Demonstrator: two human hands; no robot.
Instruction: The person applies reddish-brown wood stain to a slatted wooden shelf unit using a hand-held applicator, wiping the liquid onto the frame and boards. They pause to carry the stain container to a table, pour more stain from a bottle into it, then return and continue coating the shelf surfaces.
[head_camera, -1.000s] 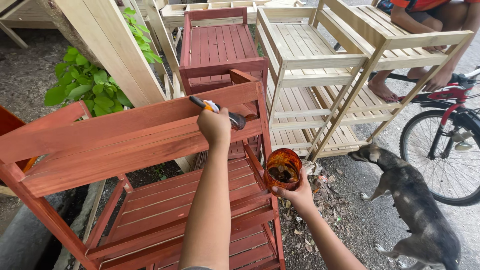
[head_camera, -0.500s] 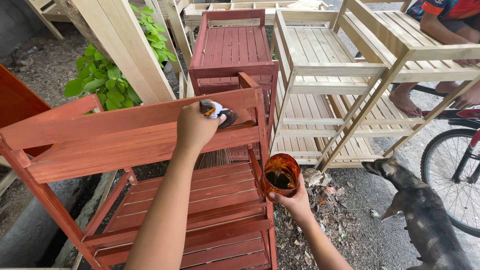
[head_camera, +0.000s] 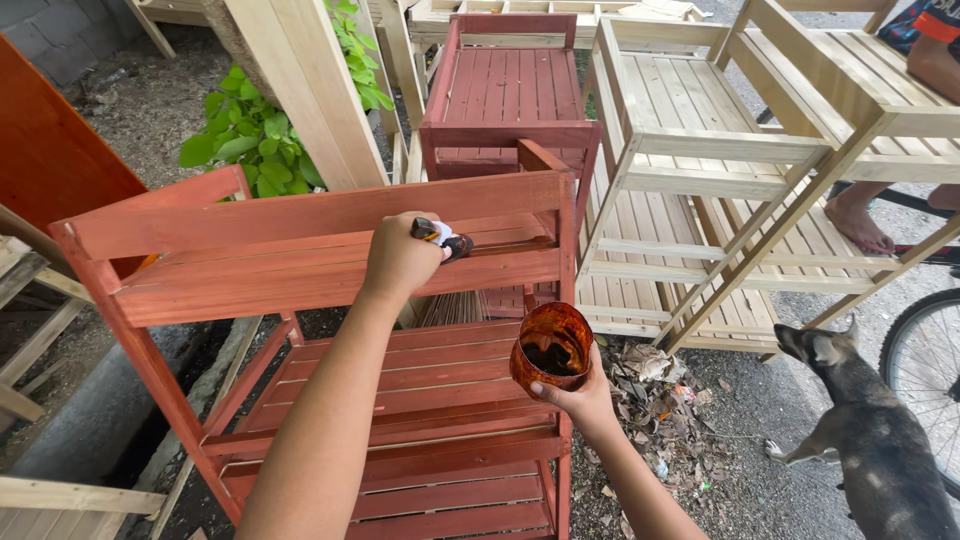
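Head view: left hand (head_camera: 400, 262) on the top slats of the red-brown wooden rack (head_camera: 320, 260), fingers clamped on a paintbrush (head_camera: 442, 238) whose dark bristles touch the wood near the right end post. Half a second back, sat a touch further left along the same slat; now nearer the post, so most of that top board reads as already coated, judging by its even colour. Right hand (head_camera: 580, 400) lower and to the right, fingers wrapped under a stain-smeared plastic cup (head_camera: 552, 348) with dark liquid at the bottom, held just beside the rack's front leg. Behind, a second stained rack (head_camera: 510, 90) and bare pale wooden racks (head_camera: 700, 150); a grey dog (head_camera: 870, 450) near a bicycle wheel (head_camera: 925, 350) on the right.
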